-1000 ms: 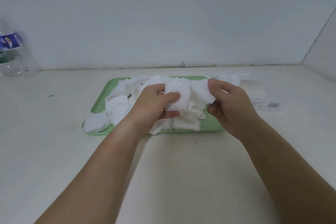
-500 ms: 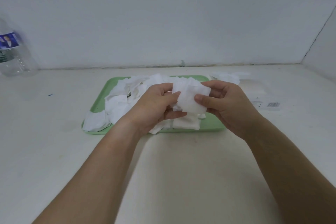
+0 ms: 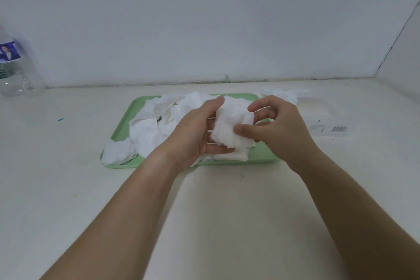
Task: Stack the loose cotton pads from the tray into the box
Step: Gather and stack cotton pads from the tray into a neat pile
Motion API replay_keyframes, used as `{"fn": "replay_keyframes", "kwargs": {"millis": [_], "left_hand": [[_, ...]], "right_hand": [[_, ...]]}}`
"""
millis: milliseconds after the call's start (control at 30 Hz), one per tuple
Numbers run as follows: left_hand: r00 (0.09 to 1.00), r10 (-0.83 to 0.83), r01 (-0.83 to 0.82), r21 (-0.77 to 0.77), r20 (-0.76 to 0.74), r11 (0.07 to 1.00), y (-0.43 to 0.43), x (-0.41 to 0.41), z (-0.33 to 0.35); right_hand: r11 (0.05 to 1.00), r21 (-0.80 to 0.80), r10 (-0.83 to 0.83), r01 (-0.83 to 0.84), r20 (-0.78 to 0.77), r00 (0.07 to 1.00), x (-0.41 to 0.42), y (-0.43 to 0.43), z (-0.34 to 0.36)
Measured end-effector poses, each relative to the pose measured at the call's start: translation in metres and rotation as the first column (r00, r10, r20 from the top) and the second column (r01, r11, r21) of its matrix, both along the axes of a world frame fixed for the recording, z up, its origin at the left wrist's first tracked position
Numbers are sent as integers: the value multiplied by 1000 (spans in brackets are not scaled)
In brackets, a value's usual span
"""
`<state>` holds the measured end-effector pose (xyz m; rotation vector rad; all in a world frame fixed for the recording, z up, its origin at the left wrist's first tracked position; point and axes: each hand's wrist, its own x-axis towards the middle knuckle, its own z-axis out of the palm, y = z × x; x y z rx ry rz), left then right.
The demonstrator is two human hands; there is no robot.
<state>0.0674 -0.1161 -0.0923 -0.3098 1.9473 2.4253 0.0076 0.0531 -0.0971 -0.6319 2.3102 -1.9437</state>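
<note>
A green tray [image 3: 127,118] lies in the middle of the white table, covered with several loose white cotton pads [image 3: 150,129]. Above its near edge my left hand [image 3: 193,134] holds a small stack of pads [image 3: 229,129], fingers under it and thumb at its top. My right hand [image 3: 277,127] touches the stack from the right, thumb pressed on its front face, the other fingers curled above and behind it. A flat white box [image 3: 322,120] with a barcode label lies right of the tray, with a few pads [image 3: 286,94] at its far end.
A clear plastic water bottle [image 3: 16,68] stands at the far left against the wall. A grey wall runs along the back of the table and a side wall closes in at the right.
My right hand brought a pad from the right onto the stack in my left hand. Both hands now meet at the stack, and my left thumb has lifted to its top edge.
</note>
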Motion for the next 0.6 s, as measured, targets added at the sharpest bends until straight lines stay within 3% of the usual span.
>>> {"fn": "replay_keyframes", "kwargs": {"millis": [133,333,600], "left_hand": [[998,50,-54,-80,-47,995,2,1,-3],[994,109,-108,41,-30,993,-2,4,3],[995,96,-98,208,19,973,-3,4,3]], "right_hand": [[1000,-3,-2,2,-61,998,2,-4,-1],[989,-137,43,-49,-47,998,3,-4,1],[983,-171,54,-60,-37,998,1,-2,1]]}}
